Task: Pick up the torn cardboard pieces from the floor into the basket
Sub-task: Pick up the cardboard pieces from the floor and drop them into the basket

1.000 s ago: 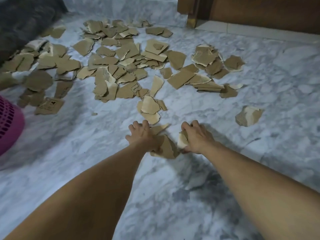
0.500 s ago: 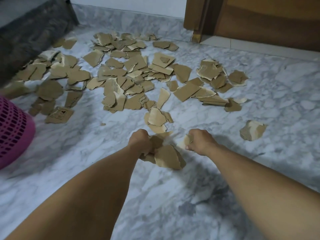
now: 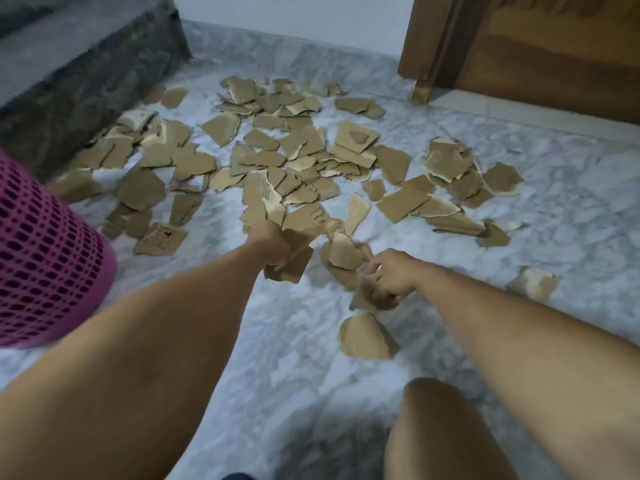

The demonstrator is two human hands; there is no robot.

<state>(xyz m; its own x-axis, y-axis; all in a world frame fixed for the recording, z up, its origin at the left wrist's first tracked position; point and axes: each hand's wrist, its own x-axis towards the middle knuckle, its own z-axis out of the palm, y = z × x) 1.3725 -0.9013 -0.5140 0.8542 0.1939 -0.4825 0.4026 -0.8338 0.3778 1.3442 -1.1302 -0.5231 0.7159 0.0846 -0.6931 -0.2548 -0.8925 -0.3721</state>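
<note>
A: Nearest, why does that curled piece (image 3: 367, 337) lie alone on the marble floor (image 3: 284, 375), its point aimed away from the knee (image 3: 440, 431)?

B: My guess is it slipped from a handful. Just beyond it, the right hand (image 3: 389, 275) has its fingers curled round a brown scrap (image 3: 363, 295), pinching it close to the floor.

A: And the left hand (image 3: 272, 242)?

B: Fisted on several pieces (image 3: 294, 259), which hang down and to the right, long edges tilted. Held in a bunch, I think, to save trips to the pink basket (image 3: 45, 258) at the left.

A: Farther off?

B: The scattered cardboard (image 3: 298, 157) lies flat toward the wall, with no common direction, and a stray piece (image 3: 533, 282) sits at the right. Most is still to gather.
</note>
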